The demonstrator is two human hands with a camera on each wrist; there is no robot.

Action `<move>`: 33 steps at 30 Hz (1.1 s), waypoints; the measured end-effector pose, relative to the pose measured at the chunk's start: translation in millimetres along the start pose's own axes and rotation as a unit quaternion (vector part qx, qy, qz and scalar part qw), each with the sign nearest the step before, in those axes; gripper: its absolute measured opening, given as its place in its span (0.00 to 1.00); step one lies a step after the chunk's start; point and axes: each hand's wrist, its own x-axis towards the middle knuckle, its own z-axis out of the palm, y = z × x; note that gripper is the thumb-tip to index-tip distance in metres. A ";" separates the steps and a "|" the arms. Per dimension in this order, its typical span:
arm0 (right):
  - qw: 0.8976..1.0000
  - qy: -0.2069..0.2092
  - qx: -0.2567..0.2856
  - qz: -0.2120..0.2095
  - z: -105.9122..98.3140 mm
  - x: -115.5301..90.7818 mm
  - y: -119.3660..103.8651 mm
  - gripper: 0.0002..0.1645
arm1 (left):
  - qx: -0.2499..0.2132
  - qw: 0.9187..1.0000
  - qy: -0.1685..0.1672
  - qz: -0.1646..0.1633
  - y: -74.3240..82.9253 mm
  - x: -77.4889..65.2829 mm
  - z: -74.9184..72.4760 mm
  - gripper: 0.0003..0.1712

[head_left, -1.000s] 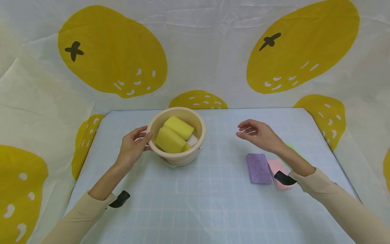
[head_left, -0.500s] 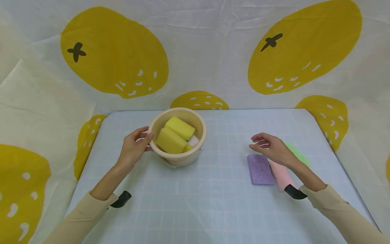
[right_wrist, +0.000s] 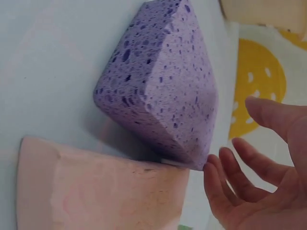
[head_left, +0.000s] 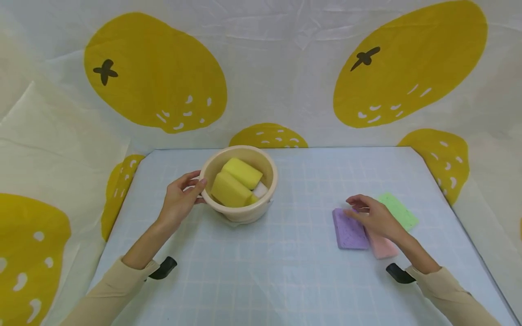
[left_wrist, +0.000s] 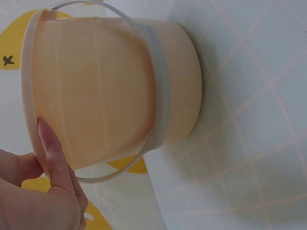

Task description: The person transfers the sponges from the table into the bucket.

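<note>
My left hand [head_left: 181, 194] grips the rim of a cream bucket [left_wrist: 105, 91] on its left side, thumb and fingers at either side of the rim. The bucket's grey handle [left_wrist: 160, 81] hangs down against the outer wall. Inside lie yellow sponges [head_left: 229, 190] and a white piece [head_left: 260, 189]. On the right, my right hand [head_left: 377, 219] hovers over a purple sponge [head_left: 348, 235], fingers loosely bent and holding nothing. In the right wrist view its fingertips are right by one corner of that sponge. A pink sponge [right_wrist: 105, 191] lies beside it, partly under my hand in the head view.
A green sponge [head_left: 397, 210] lies beyond my right hand. A pale blue checked cloth [head_left: 261, 271] covers the table. Behind it hangs a white sheet [head_left: 281, 68] with large yellow fruit prints. Each wrist wears a black camera.
My right hand has moved right and down toward me, from beside the sponges to over the purple one, uncovering the green sponge. My left hand stays at the bucket.
</note>
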 end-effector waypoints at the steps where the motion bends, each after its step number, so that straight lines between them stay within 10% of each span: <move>1: 1.000 0.005 -0.003 -0.006 1.0 -1.5 1.8 0.25 | -0.002 1.000 -0.001 0.000 -0.3 -0.1 0.1 0.30; 33: 0.998 0.006 -0.063 -0.006 2.0 -8.6 8.2 0.25 | 0.004 1.000 -0.001 0.002 -2.3 -1.9 0.4 0.30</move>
